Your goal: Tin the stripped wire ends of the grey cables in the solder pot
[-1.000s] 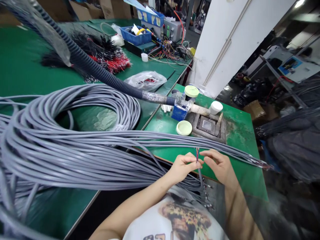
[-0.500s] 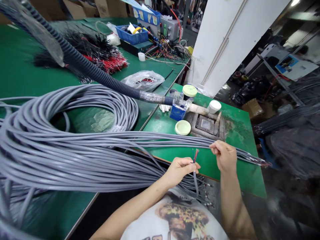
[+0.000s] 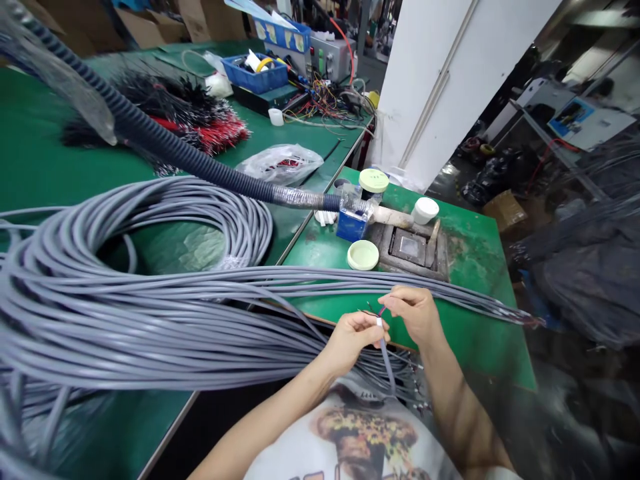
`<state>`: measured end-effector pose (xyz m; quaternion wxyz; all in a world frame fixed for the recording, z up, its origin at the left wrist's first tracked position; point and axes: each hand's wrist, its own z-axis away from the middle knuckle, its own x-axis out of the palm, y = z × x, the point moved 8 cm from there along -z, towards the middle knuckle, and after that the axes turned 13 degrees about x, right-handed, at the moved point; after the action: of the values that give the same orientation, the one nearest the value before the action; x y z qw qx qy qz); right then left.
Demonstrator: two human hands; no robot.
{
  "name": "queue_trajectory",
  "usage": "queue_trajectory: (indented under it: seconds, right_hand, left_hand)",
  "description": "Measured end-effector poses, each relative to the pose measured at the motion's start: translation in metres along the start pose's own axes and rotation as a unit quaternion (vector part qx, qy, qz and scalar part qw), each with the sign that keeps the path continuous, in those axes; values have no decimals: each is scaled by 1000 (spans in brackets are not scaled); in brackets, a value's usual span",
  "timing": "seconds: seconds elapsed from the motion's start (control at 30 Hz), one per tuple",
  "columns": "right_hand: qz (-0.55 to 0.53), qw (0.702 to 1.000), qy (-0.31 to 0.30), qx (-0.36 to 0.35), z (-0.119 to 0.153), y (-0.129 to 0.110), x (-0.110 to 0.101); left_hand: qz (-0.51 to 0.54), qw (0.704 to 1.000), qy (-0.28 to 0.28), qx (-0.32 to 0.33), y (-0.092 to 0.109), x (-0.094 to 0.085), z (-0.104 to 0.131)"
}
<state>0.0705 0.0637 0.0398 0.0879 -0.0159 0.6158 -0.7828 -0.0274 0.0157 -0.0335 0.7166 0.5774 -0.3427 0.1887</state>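
My left hand (image 3: 356,337) is closed round the end of a grey cable (image 3: 387,365), near where its jacket stops. Thin coloured wires (image 3: 382,311) fan out of that end, a dark one to the left and a reddish one to the right. My right hand (image 3: 413,310) pinches the reddish wires between thumb and fingers, just above the left hand. Behind both hands, a bundle of grey cables (image 3: 320,282) runs across the green table to bare wire ends at the right. A large coil of grey cable (image 3: 125,320) lies to the left.
A ribbed dark hose (image 3: 200,163) crosses above the coil to a solder pot (image 3: 413,248). Round it stand a pale green dish (image 3: 363,255), a white cup (image 3: 425,210) and a blue box (image 3: 351,225). Black and red wires (image 3: 220,133) lie farther back. A white pillar (image 3: 445,73) rises behind.
My right hand has moved left and down from beside the cable bundle to the wires at the cable end. The wires, upright together before, are now spread apart. My left hand keeps its hold.
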Motion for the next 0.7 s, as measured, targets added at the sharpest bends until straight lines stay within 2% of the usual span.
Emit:
queue_trajectory:
  seconds: [0.13, 0.27, 0.47, 0.57, 0.7]
  right_hand:
    - [-40, 999, 36, -10, 4, 15, -2]
    - [-11, 999, 50, -2, 8, 27, -7]
    - [73, 991, 104, -31, 19, 18, -26]
    - [128, 980, 119, -98, 30, 1, -29]
    - [236, 942, 77, -227, 48, -20, -14]
  left_hand:
    - [86, 995, 41, -15, -3, -5, 1]
    - [125, 990, 52, -39, -7, -3, 0]
    - [130, 989, 64, -31, -5, -5, -4]
    - [114, 991, 72, -25, -3, -7, -5]
    - [109, 991, 72, -23, -3, -7, -7]
